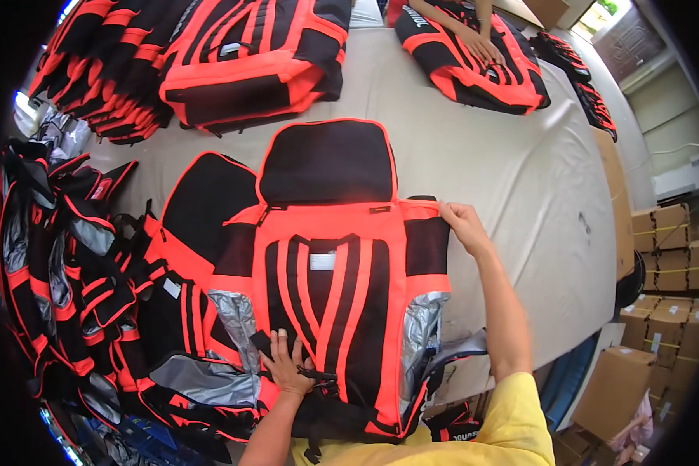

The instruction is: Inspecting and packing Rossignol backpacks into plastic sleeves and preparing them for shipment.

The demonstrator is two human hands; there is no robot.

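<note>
A black and orange-red backpack (392, 311) lies in front of me with its straps and back panel facing up. Its top flap (326, 163) is folded out away from me, and silver lining shows along both sides. At the upper right corner, my right hand (462, 225) pinches the backpack's red edge. My left hand (289, 371) rests on the lower left of the back panel, fingers spread, beside a black strap and buckle (318, 375). A small white label (322, 262) sits between the shoulder straps.
More backpacks (186, 311) are heaped at the left. A large backpack (248, 70) stands across the pale table cover (536, 186), near a stack of others. Another person's hands (480, 48) press on a backpack (474, 70) at the far side. Cardboard boxes (668, 248) stand at the right.
</note>
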